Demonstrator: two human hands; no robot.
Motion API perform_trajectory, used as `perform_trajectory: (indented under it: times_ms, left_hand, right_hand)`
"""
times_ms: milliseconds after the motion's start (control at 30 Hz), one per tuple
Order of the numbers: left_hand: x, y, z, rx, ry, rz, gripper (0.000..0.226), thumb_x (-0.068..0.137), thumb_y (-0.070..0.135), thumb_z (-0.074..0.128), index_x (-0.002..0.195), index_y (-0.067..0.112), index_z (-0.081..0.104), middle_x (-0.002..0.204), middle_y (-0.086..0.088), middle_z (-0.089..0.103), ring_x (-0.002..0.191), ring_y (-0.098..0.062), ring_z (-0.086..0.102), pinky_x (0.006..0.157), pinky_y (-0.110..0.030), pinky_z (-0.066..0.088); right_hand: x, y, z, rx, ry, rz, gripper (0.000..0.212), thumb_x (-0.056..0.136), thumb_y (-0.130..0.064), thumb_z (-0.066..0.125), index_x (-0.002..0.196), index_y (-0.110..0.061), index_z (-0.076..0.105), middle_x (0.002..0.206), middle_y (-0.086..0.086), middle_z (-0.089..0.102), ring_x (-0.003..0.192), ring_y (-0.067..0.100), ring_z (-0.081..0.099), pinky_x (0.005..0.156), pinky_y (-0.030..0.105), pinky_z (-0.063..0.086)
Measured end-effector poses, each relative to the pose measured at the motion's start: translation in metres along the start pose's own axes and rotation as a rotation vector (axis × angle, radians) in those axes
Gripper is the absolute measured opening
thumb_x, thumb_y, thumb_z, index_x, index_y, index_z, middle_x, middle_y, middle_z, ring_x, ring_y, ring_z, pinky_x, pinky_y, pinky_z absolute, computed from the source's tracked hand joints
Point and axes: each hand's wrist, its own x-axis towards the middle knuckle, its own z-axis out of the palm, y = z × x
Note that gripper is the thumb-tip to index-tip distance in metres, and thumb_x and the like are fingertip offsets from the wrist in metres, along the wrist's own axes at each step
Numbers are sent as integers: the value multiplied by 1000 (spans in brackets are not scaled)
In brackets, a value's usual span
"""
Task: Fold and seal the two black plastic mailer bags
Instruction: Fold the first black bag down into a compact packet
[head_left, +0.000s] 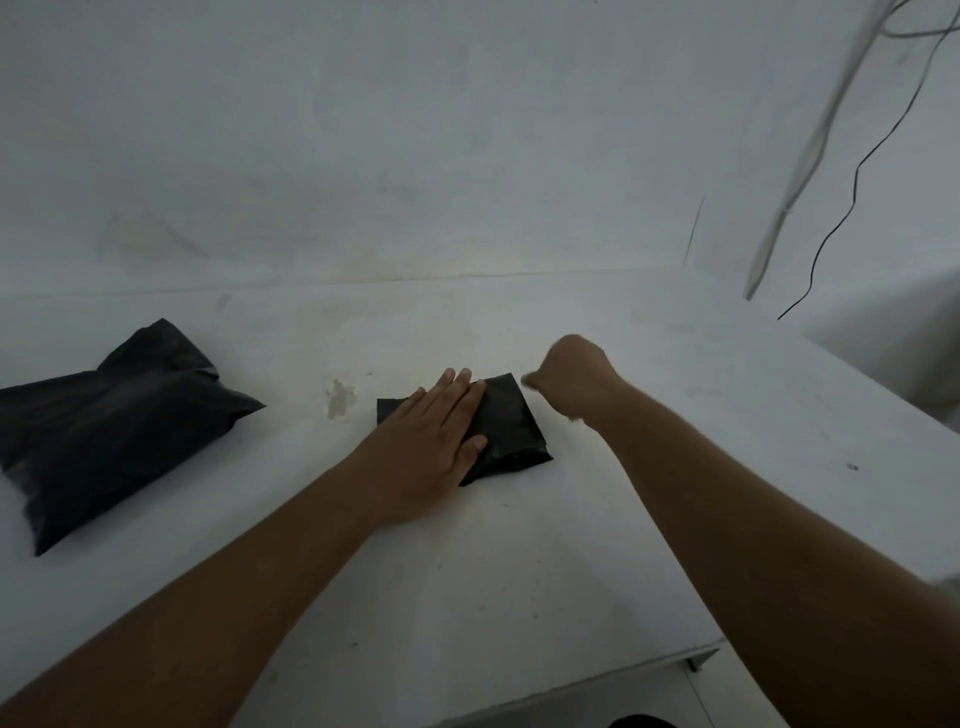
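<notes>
Left hand flat on folded mailer

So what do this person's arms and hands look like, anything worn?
The left hand and right hand are bare: no gloves, no ring or watch visible. The left forearm and right forearm are uncovered, no sleeves. The right hand is blurred, so small details are unclear.

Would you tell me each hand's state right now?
Left hand: open, pressing flat on the small folded bag.
Right hand: curled, blurred; grip cannot be told.
</notes>
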Motion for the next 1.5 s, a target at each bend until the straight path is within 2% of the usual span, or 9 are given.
perform_trajectory:
  times_ms: [133,300,500,633,867,1000,1167,1333,1500]
  left_hand:
    - [0,2,2,7,2,-11,82,87,58,-9,158,18,-7,167,-1,-11,152,-12,-15,120,-28,-7]
    - [-2,7,1,62,-24,-34,86,82,58,-16,156,16,-14,166,-2,-17,151,-13,-19,122,-31,-6]
    - [1,0,-13,57,-154,10,65,105,47,11,157,18,-16,164,1,-22,149,-11,-24,124,-39,-8]
    - [-1,-10,-26,104,-170,5,66,106,45,20,157,22,-16,164,-1,-24,149,-15,-26,123,-43,-11]
    - [-8,55,-10,96,66,-191,111,80,85,26,156,4,19,164,-15,19,153,-24,16,124,-40,13]
    - [-4,52,5,215,258,-153,81,85,63,54,135,0,57,135,-24,60,126,-34,58,105,-48,44]
    - [-5,43,13,361,339,-24,58,82,34,77,126,-2,65,127,-24,65,118,-35,64,100,-45,50]
    - [-5,44,20,377,379,-8,56,75,22,84,122,-4,67,124,-25,66,117,-36,65,96,-45,53]
    - [-5,36,23,383,436,42,40,92,23,56,121,-3,68,123,-25,67,114,-37,66,90,-44,56]
  right_hand:
    - [-8,-13,8,65,51,-181,31,93,-28,62,83,2,65,78,13,66,70,25,61,63,30,48]
    - [-1,1,19,434,-148,71,19,95,-18,61,84,-3,63,80,17,62,52,22,52,52,32,43]
    - [4,-4,12,737,-296,153,14,90,-15,69,96,-2,69,84,9,68,77,23,63,82,37,54]
    - [4,1,18,781,-319,194,9,90,-6,66,95,0,70,88,12,70,83,25,65,82,36,54]
    - [-1,4,23,906,-255,230,8,91,-2,65,84,2,66,68,9,66,56,18,63,50,26,54]
    - [-1,3,18,869,-263,228,7,90,-3,66,84,0,66,73,10,67,63,20,64,60,30,57]
    - [1,1,13,680,-267,132,18,91,-8,66,105,2,70,88,9,70,72,19,65,56,28,53]
    - [8,-3,18,612,-212,69,16,90,-7,67,101,4,72,96,18,70,78,27,64,77,40,55]
    - [6,1,24,643,-127,52,16,88,-7,70,96,7,72,87,17,69,66,24,59,59,31,48]
